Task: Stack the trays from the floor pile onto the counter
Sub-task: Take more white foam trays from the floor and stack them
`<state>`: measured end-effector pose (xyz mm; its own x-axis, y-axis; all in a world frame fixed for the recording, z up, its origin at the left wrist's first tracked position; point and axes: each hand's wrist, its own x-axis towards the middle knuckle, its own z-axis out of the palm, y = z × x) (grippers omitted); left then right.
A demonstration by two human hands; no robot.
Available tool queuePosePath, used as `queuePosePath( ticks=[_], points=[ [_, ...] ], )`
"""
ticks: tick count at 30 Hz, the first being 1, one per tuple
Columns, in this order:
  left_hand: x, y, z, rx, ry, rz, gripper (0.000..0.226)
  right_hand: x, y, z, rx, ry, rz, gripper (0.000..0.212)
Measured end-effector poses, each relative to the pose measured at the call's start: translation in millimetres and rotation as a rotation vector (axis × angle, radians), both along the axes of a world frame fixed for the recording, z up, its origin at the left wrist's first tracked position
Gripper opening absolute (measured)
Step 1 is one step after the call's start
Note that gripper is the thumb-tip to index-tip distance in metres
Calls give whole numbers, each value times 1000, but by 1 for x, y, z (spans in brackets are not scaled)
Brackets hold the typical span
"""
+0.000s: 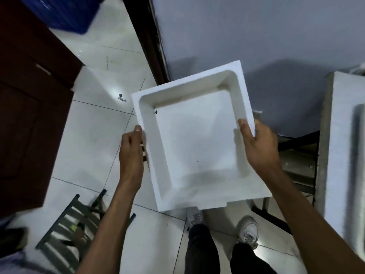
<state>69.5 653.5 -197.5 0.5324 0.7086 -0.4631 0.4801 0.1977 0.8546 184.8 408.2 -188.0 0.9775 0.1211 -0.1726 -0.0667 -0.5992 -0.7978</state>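
Observation:
I hold a white foam tray point(194, 139) in the air in front of me, its hollow side facing up. My left hand point(131, 147) grips its left rim, thumb on top. My right hand point(258, 145) grips its right rim, thumb over the edge into the hollow. The tray is empty apart from a small dark speck in its far left corner. At the right edge of the view stands the pale counter point(335, 135), with the rim of another white tray point(358, 139) lying on it. The floor pile is out of view.
Below are a white tiled floor point(94, 147) and my two shoes. A dark wooden cabinet point(29, 107) stands at left with a blue crate point(67, 12) behind it. A metal rack point(69, 224) lies on the floor at lower left. A grey wall point(246, 32) is ahead.

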Motion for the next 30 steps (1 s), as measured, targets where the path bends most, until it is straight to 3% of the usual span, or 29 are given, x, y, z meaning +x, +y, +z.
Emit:
queuePosePath(
  ticks=[3, 8, 15, 20, 30],
  points=[
    [-13, -19, 24, -95, 22, -54, 47, -6, -5, 37, 101, 47, -95, 35],
    [-10, -43, 88, -29, -52, -62, 34, -6, -18, 105, 129, 59, -66, 30],
    [1, -62, 167, 59, -153, -84, 31, 0, -46, 179, 85, -103, -103, 52],
    [7, -87, 210, 66, -213, -166, 40, -3, -86, 217, 124, -138, -159, 41],
    [23, -163, 271, 23, -244, -205, 19, -11, -175, 273, 108, -221, -305, 37]
  ],
)
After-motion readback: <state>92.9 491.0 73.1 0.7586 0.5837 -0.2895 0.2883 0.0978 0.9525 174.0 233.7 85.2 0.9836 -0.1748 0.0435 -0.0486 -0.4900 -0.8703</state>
